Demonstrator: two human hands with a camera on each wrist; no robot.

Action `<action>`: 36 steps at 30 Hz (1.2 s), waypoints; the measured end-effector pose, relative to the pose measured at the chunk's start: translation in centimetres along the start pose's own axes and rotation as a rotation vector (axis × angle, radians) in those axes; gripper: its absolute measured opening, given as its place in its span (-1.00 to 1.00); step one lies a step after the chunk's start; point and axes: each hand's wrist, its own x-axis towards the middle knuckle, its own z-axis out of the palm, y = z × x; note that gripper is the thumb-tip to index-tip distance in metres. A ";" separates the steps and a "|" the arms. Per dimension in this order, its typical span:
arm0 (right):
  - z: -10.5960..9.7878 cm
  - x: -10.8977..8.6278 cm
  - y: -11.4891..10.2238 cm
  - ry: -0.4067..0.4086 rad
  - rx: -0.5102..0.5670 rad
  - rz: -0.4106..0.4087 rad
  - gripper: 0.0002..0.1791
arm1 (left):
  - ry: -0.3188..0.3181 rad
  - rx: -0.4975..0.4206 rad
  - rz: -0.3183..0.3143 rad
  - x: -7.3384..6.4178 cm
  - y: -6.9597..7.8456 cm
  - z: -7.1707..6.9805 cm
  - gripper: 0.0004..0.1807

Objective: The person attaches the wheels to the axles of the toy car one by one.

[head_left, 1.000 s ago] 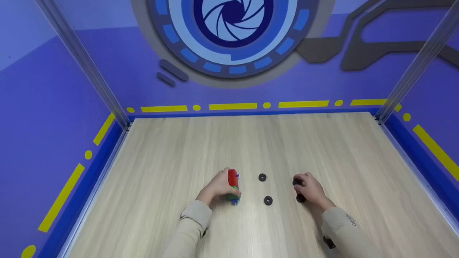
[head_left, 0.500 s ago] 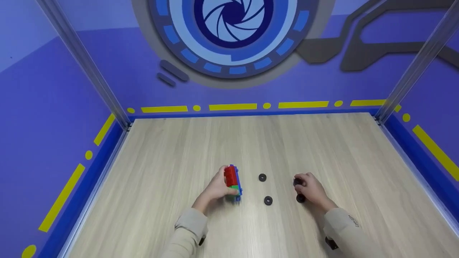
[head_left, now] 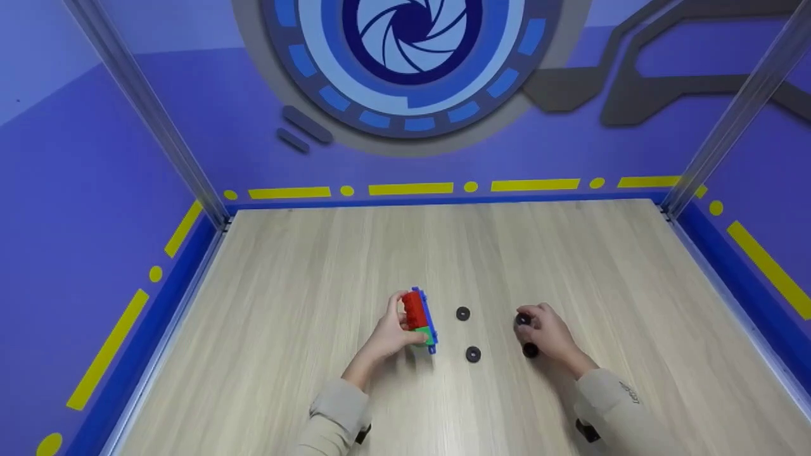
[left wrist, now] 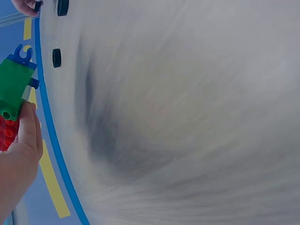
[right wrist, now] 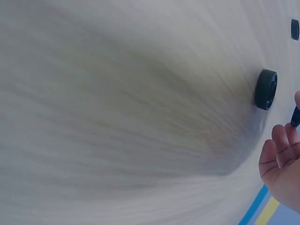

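My left hand point(head_left: 386, 332) grips a toy car body of building bricks point(head_left: 415, 310), tilted on its side and held above the table. It has red and green bricks on a blue base, and a blue hook-like end shows in the left wrist view. Across from it, my right hand point(head_left: 552, 332) pinches a small black wheel point(head_left: 523, 319) between thumb and fingers. Another black wheel point(head_left: 530, 349) lies just below that hand. Between the two hands, a black wheel point(head_left: 463, 313) lies flat, with one more wheel point(head_left: 473, 354) nearer to me.
The wooden tabletop point(head_left: 304, 266) is enclosed by a patterned back wall point(head_left: 418, 164) and purple-blue side walls point(head_left: 82, 221). Metal posts point(head_left: 152, 120) stand at the back corners.
My left hand has lifted the brick car body, shifted it slightly right and turned it so more of the blue base shows. My right hand has barely moved; the wheel in it is now easier to see.
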 end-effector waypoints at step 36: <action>0.2 -0.8 -3.0 0.016 0.021 -0.052 -0.63 | -0.017 -0.157 0.064 -2.6 4.1 1.2 -0.33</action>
